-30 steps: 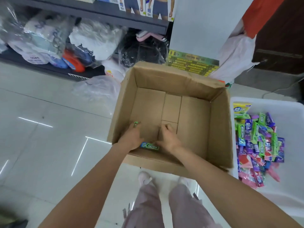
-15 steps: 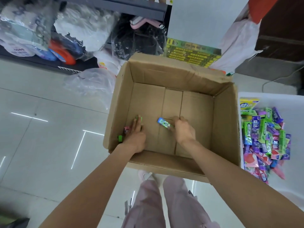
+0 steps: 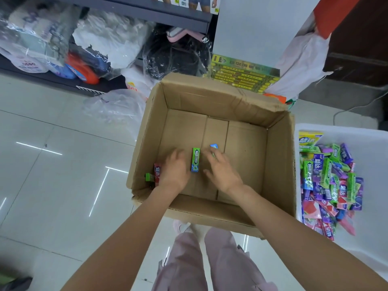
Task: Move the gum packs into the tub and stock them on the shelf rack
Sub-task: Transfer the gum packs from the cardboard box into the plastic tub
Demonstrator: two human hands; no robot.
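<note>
The cardboard box (image 3: 210, 148) sits on the floor, the white tub (image 3: 373, 185) of gum beside it on my right. My left hand (image 3: 174, 171) and right hand (image 3: 223, 172) hover spread, gripping nothing. Between them lies the green pack (image 3: 195, 160): light, stiff, slick-wrapped, so I'd pinch its long edges.

A small retail shop: a dark metal shelf rack (image 3: 147, 11) holding plastic-wrapped bagged goods (image 3: 37, 38), a glossy white tiled floor (image 3: 52, 164), and a white plastic tub (image 3: 367, 139) heaped with colourful gum packs (image 3: 329, 181).
</note>
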